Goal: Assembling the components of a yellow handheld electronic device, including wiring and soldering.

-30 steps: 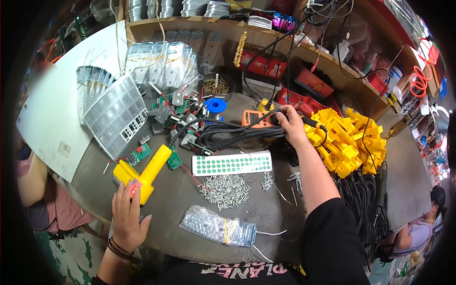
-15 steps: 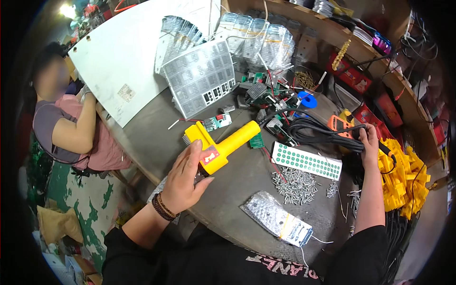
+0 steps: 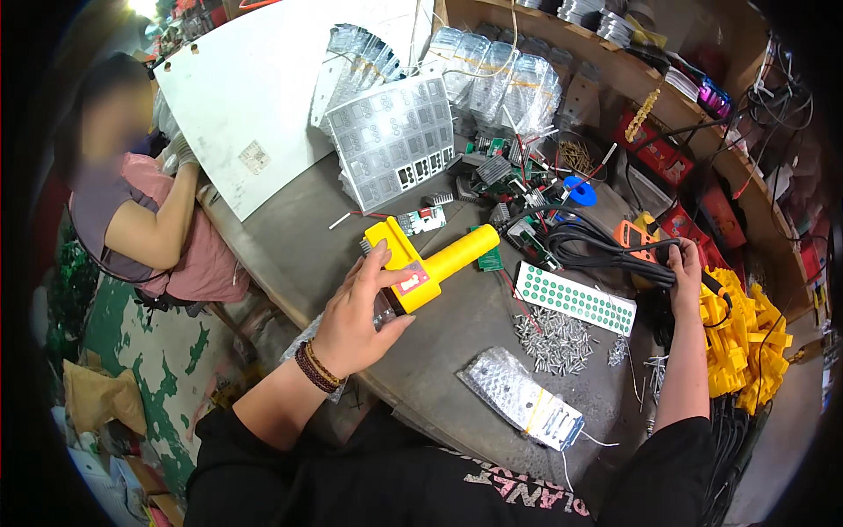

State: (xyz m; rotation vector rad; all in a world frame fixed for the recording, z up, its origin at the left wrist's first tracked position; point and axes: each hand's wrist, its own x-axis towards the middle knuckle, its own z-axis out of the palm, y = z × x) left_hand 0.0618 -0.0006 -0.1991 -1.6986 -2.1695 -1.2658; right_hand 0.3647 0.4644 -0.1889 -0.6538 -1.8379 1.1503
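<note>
A yellow plastic housing with a thick round handle [image 3: 461, 253] lies on the grey workbench [image 3: 413, 351]. My left hand [image 3: 356, 321] rests against its near end, fingers stretched out and thumb spread apart, not wrapped round it. A dark, shiny part of the housing shows between thumb and fingers. Over on the right, my right hand [image 3: 687, 277] is closed on a coiled black cable [image 3: 590, 249], gripping it at its right end. Just behind the cable sits an orange handheld meter [image 3: 634, 237]. The right fingertips are partly hidden.
Green circuit boards with heatsinks [image 3: 500, 171] pile up beyond the cable. Nearer are a sheet of green round stickers [image 3: 575, 297], loose screws [image 3: 553, 341] and a bubble-wrapped pack [image 3: 518, 395]. Yellow housings [image 3: 746, 342] heap at right. A person [image 3: 145, 193] sits at left.
The whole view has shifted, so the bench things appear a little further right. Both hands keep nearly the same places on the housing and the cable.
</note>
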